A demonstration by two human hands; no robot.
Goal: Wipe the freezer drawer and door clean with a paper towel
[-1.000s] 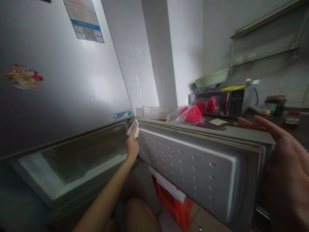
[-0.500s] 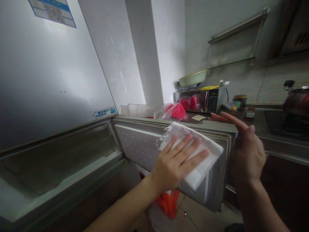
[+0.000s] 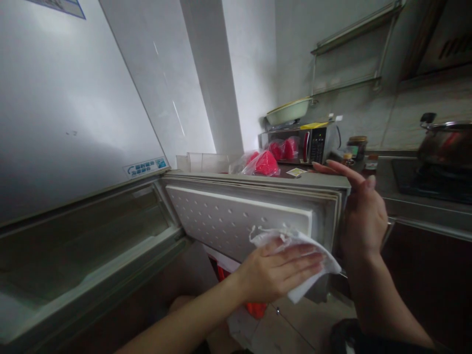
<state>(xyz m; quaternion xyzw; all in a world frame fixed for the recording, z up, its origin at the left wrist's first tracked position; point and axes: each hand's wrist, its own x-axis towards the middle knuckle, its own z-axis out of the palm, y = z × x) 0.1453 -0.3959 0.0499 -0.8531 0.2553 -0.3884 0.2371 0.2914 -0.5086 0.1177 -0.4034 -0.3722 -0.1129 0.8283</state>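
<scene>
A refrigerator door (image 3: 221,211) stands open, its pale dimpled inner panel facing me. My left hand (image 3: 273,273) presses a white cloth (image 3: 317,280) with a ragged edge against the lower right part of that panel. The fingers lie together over the cloth, and one corner hangs below the door's bottom edge. At the door's free end, my right hand (image 3: 363,216) holds the outer edge, fingers reaching over the top; part of its grip is hidden behind the door.
On the left is the open refrigerator compartment (image 3: 92,246) under a closed silver upper door (image 3: 73,98). Behind the open door are bagged red items (image 3: 266,163), a microwave (image 3: 319,142) and jars (image 3: 357,147). A pot (image 3: 448,147) stands on the stove at right. An orange bag (image 3: 256,309) is below.
My left hand has moved the cloth down the door panel, from near its top edge to its lower right part. My right hand keeps its hold. The whole view has shifted slightly.
</scene>
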